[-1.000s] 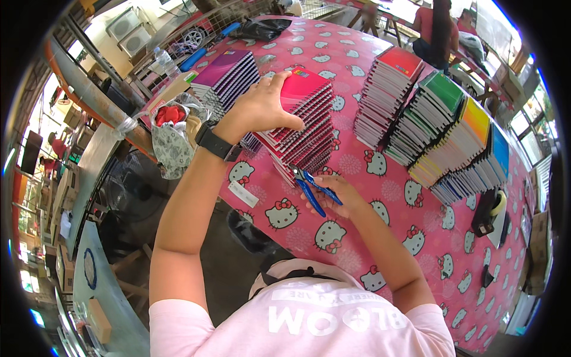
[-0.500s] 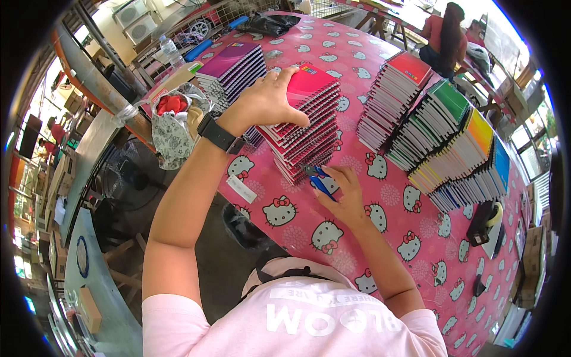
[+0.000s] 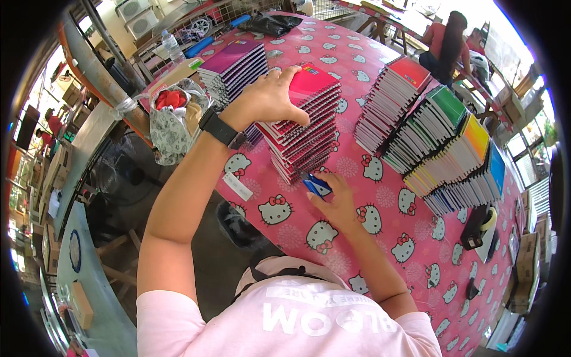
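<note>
A tall, fanned stack of pink-red spiral notebooks (image 3: 309,84) stands on the table in front of me. My left hand (image 3: 270,98) lies over its upper left side, fingers and thumb spread wide, a dark watch on the wrist. Low at the stack's near end, my right hand (image 3: 336,196) is closed around blue-handled pliers (image 3: 316,185). Their dark jaws touch or nearly touch the wire bindings of the lowest notebooks. Whether a wire lies between the jaws is too small to tell. Purple spiral notebooks (image 3: 233,59) are stacked just behind my left hand.
Red (image 3: 406,72), green (image 3: 445,107), yellow (image 3: 476,140) and blue notebook stacks (image 3: 495,172) lean along the right. A tape dispenser (image 3: 479,229) is nearer. A patterned bag (image 3: 172,131) and a bottle (image 3: 171,44) stand left. A white paper strip (image 3: 237,186) lies near the table edge.
The pliers' blue handles have come closer together in my right hand. My left hand stays on the pink-red stack. The whole view has shifted slightly.
</note>
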Demonstrator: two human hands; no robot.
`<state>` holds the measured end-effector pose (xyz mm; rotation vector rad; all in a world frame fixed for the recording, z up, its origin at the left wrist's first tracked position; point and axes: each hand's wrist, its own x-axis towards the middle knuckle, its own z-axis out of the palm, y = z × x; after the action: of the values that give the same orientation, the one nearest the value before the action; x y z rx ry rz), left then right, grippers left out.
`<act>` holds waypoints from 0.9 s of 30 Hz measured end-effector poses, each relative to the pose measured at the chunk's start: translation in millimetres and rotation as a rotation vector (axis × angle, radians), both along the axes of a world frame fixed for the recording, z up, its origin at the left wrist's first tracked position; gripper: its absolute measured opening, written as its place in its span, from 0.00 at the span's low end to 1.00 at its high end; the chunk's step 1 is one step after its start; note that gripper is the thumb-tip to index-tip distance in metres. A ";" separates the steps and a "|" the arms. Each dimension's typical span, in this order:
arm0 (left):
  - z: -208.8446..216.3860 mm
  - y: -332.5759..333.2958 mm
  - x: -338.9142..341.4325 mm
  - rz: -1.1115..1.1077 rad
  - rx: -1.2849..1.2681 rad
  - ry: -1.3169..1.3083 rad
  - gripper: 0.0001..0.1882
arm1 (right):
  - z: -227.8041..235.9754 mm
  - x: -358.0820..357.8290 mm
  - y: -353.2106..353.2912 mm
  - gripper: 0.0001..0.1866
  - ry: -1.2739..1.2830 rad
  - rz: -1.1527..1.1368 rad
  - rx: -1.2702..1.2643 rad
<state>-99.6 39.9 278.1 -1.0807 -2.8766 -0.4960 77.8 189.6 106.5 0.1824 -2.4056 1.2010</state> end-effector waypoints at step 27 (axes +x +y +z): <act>4.5 3.5 3.3 0.000 -0.027 -0.008 0.55 | -2.1 -3.5 -4.0 0.24 0.101 -0.030 0.008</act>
<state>-96.3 43.4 282.6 -1.0857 -2.8985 -0.4638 74.3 185.6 104.4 0.2032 -2.3182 1.1414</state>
